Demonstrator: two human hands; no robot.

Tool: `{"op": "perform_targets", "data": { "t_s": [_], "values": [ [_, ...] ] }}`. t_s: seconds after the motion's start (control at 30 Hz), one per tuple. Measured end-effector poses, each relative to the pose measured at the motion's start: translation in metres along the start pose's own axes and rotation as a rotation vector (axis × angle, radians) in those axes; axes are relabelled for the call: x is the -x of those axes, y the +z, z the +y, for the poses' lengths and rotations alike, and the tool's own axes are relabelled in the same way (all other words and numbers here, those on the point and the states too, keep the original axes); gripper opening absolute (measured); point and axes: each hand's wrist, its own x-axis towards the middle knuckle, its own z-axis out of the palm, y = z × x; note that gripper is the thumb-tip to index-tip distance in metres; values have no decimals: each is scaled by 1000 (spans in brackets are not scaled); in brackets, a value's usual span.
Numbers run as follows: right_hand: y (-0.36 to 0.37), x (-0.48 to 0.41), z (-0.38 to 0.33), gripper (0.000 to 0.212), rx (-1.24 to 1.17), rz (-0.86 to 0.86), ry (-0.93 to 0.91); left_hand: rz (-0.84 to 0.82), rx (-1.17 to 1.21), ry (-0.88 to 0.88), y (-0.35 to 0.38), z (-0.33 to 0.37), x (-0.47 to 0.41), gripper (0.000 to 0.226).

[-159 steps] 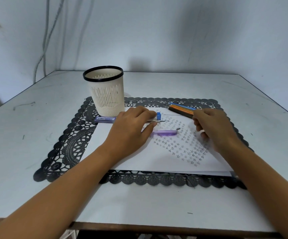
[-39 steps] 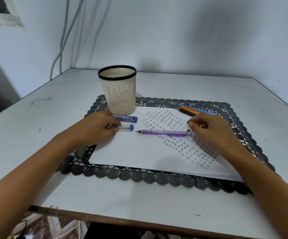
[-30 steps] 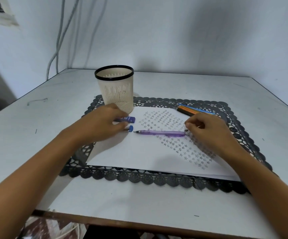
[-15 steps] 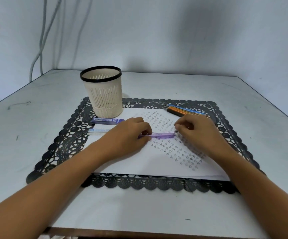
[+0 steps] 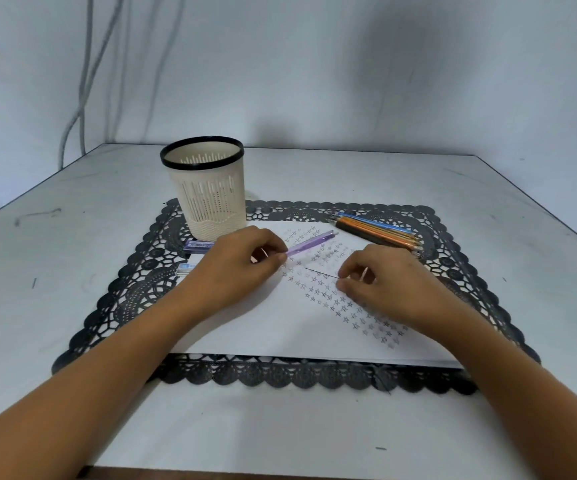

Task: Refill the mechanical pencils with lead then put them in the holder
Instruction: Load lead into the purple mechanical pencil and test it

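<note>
Two items held: purple mechanical pencil (image 5: 309, 242), pinched in my left hand (image 5: 235, 268) over the paper (image 5: 245, 327); one lead (image 5: 321, 273), pinched by my right hand (image 5: 384, 285), tip aimed leftward, presumably for feeding in. Holder (image 5: 207, 188) stands behind.

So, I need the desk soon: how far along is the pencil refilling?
Nothing looks finished: the holder shows no pencils inside. In hand: the left hand holds the purple pencil, and the right hand pinches a lead. Left to do: the orange and blue pencils lying on the mat, then all into the holder.
</note>
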Motion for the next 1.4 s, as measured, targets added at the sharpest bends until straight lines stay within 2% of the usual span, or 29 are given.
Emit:
{"op": "perform_targets", "data": {
  "t_s": [0.3,0.5,0.67,0.73,0.83,0.9,0.97,1.1,1.27,1.4],
  "values": [
    [7,-2,-7,13,100,45,-23,-14,69,-51,1,4,2,6],
    [13,-3,-9,17,176,0,-26,-20,119,-76,2,6,3,6],
    [1,-1,-9,7,-158,79,62,-17,177,-92,1,7,5,9],
    [-5,-2,-6,12,-347,102,110,-19,200,-98,1,8,6,12],
    [-10,-4,-1,25,-855,82,275,-39,221,-109,0,10,7,11],
    [-12,-5,0,24,-1189,37,368,-49,247,-117,0,11,8,11],
    [-15,-6,-1,21,-1381,-21,395,-51,257,-123,1,12,9,10],
    [-16,-5,-4,16,-1474,-24,372,-53,291,-135,2,13,9,10],
    [-17,-5,-8,9,-1498,186,313,-78,339,-157,3,14,10,6],
    [-15,-5,-10,8,-1507,278,243,-96,345,-150,4,14,11,7]
  ]
}}
